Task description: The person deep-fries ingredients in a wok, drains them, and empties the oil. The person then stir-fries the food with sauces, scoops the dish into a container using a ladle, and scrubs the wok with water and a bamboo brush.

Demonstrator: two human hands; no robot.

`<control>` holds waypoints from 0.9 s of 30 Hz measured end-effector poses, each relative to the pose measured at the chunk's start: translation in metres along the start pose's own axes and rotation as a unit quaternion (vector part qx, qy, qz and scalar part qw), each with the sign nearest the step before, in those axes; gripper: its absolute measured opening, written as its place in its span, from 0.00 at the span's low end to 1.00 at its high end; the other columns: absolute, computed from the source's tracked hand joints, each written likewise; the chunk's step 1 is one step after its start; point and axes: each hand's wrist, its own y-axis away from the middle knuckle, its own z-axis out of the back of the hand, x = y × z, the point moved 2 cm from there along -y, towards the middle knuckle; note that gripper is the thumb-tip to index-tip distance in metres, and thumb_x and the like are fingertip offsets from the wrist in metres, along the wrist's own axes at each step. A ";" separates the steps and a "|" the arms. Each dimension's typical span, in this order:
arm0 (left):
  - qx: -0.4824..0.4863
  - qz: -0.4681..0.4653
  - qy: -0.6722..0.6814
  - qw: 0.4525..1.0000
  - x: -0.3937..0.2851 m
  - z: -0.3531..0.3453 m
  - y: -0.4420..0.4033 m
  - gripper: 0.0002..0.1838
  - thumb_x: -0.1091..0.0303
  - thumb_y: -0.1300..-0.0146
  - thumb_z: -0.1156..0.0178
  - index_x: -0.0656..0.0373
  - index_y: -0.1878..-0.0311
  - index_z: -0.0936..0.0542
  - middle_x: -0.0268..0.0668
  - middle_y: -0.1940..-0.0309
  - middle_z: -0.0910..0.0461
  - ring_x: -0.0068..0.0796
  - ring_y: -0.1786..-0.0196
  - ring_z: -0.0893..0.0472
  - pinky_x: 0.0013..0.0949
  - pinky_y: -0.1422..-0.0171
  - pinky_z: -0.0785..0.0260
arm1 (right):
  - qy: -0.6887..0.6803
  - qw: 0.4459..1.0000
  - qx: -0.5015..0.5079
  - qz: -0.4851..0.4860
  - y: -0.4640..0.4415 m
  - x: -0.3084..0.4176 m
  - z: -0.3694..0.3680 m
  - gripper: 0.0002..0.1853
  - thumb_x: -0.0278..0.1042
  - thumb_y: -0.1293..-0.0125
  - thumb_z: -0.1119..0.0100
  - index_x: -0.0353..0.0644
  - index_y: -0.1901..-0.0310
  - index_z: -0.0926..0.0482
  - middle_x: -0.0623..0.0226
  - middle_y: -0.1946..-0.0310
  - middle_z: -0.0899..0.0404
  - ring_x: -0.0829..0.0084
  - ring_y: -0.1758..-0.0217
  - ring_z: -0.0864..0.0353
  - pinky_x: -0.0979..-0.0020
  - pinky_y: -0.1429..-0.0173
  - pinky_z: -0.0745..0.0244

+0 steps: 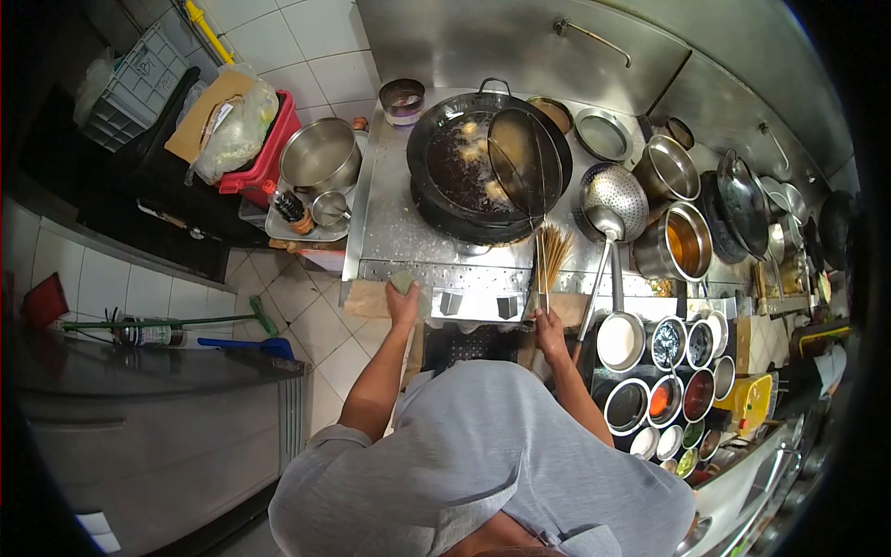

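At the stove's front edge my left hand (402, 304) is closed on a greenish-grey rag (403, 280). My right hand (549, 336) grips the long handle of a round mesh strainer (509, 153). The strainer's basket is tilted over the right side of a black wok (429, 190), which holds dark oil with several pale golden pieces of food (471, 148) frying in it. A bamboo wok brush (555, 252) lies beside the strainer's handle, just beyond my right hand.
A perforated ladle (613, 200) and metal pots (687, 243) stand right of the wok. Several seasoning containers (668, 343) sit at the lower right. On the left are a large steel pot (320, 158), a bottle (291, 210) and a red crate (287, 121).
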 end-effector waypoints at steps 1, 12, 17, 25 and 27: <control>0.000 0.001 0.002 1.000 0.001 0.000 0.000 0.34 0.56 0.43 0.31 0.68 0.40 0.31 0.53 0.46 0.26 0.50 0.43 0.25 0.44 0.37 0.34 | 0.000 1.000 0.000 0.001 0.000 0.000 0.000 0.18 0.51 0.24 0.52 0.44 0.59 0.26 0.79 0.83 0.38 0.85 0.87 0.43 0.77 0.84 0.49; -0.007 0.013 -0.008 1.000 0.009 -0.002 -0.003 0.34 0.56 0.43 0.31 0.68 0.40 0.31 0.53 0.46 0.26 0.50 0.43 0.25 0.44 0.37 0.34 | 0.003 1.000 0.000 0.015 -0.002 -0.001 0.001 0.18 0.52 0.24 0.52 0.44 0.60 0.27 0.79 0.83 0.38 0.85 0.87 0.43 0.77 0.84 0.49; 0.002 0.005 -0.012 1.000 0.002 0.000 0.000 0.34 0.55 0.43 0.31 0.67 0.40 0.31 0.52 0.46 0.26 0.50 0.43 0.25 0.44 0.37 0.34 | -0.009 1.000 -0.001 0.004 0.000 -0.001 0.000 0.17 0.51 0.24 0.51 0.44 0.60 0.27 0.79 0.83 0.37 0.85 0.87 0.42 0.77 0.84 0.48; 0.000 0.015 -0.011 1.000 0.006 -0.001 -0.002 0.35 0.55 0.43 0.32 0.68 0.39 0.32 0.53 0.46 0.26 0.50 0.42 0.25 0.45 0.37 0.34 | -0.012 1.000 0.000 0.015 0.000 0.001 0.000 0.17 0.51 0.24 0.51 0.45 0.60 0.26 0.78 0.83 0.37 0.84 0.87 0.42 0.78 0.84 0.48; 0.000 0.010 -0.013 1.000 0.006 -0.001 -0.003 0.36 0.55 0.43 0.32 0.68 0.38 0.32 0.53 0.45 0.26 0.50 0.42 0.25 0.45 0.37 0.34 | -0.009 1.000 0.001 0.016 0.000 0.001 0.000 0.16 0.51 0.24 0.51 0.45 0.60 0.26 0.78 0.83 0.37 0.84 0.87 0.42 0.78 0.84 0.48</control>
